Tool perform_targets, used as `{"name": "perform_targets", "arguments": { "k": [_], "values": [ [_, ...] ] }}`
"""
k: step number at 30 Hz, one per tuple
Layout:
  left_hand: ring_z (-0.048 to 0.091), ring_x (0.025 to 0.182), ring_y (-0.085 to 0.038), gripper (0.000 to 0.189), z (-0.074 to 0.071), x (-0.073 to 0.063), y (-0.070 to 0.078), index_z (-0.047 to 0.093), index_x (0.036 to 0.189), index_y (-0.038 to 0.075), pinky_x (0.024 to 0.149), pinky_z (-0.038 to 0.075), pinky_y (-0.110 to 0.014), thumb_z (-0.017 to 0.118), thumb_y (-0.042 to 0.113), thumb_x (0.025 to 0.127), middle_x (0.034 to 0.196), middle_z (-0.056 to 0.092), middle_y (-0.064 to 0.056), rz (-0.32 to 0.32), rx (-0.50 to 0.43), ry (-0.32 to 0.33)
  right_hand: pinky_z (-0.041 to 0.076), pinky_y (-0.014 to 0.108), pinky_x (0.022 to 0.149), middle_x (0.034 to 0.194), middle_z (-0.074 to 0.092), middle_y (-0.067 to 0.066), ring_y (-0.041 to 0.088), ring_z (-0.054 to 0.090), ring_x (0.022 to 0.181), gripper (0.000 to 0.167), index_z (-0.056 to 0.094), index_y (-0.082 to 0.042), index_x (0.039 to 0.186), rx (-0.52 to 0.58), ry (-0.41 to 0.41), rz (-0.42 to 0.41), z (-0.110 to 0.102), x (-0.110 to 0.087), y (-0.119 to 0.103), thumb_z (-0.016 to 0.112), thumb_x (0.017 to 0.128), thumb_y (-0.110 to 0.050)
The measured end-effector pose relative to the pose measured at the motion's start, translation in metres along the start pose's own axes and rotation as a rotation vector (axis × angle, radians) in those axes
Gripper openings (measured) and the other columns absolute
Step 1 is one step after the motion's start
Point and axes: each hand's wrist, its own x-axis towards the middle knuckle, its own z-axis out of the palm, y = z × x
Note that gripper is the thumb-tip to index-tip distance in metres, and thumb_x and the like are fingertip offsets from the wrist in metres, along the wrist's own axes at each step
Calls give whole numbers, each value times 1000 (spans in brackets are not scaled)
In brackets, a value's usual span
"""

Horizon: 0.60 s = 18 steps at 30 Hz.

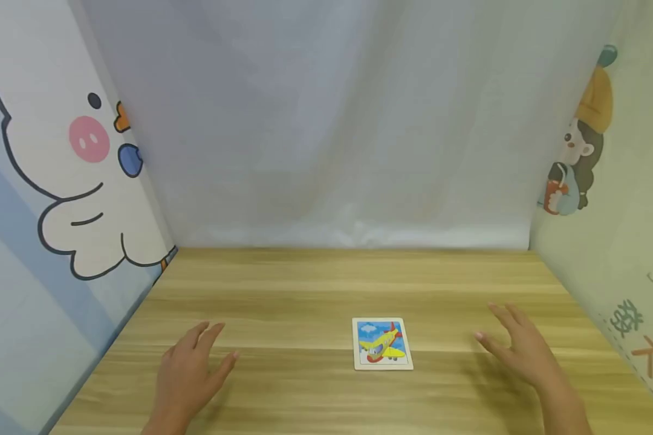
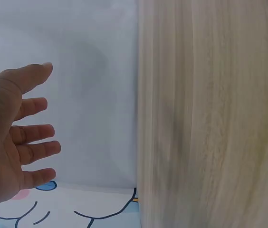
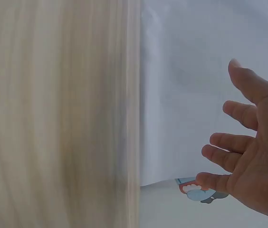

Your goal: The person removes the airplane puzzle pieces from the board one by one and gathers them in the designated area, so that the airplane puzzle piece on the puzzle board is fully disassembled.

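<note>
A square picture card or puzzle with a white border lies flat on the wooden table, showing a yellow and red airplane against blue sky. To its left, my left hand is held with fingers spread and nothing in its grasp. My right hand hovers on the other side, thumb and fingers apart, its shadow falling on the wood. The left wrist view shows the left palm with loosely extended fingers. Likewise, the right palm faces inward in the right wrist view, holding nothing.
A pale grey curtain hangs along the table's back edge. On the left stands a panel with a white cartoon character. The right panel carries a cartoon girl and printed characters.
</note>
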Motion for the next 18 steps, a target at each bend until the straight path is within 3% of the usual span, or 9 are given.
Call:
{"name": "perform_targets", "arguments": {
  "k": [5,13,18],
  "values": [
    [60,88,-39,51,3,1,8,64,111,3,66,46,-58,78,29,70,107,60,-22,-3,-41,18,25,75,83,139,21,38,63,23,118,70,35,3,138,38,6,13,6,3,-4,63,88,-37],
    [62,83,-37,49,9,0,18,65,109,2,64,49,-52,79,29,70,103,61,-21,-13,-103,43,30,72,83,134,32,34,59,32,115,65,40,5,134,82,29,-37,18,5,-13,66,87,-31],
    [61,88,-36,49,15,1,25,63,113,4,68,49,-51,79,27,73,107,61,-18,-85,-193,-11,29,70,87,134,35,32,56,31,118,65,41,5,134,148,49,-64,23,7,-18,69,85,-27]
  ]
}}
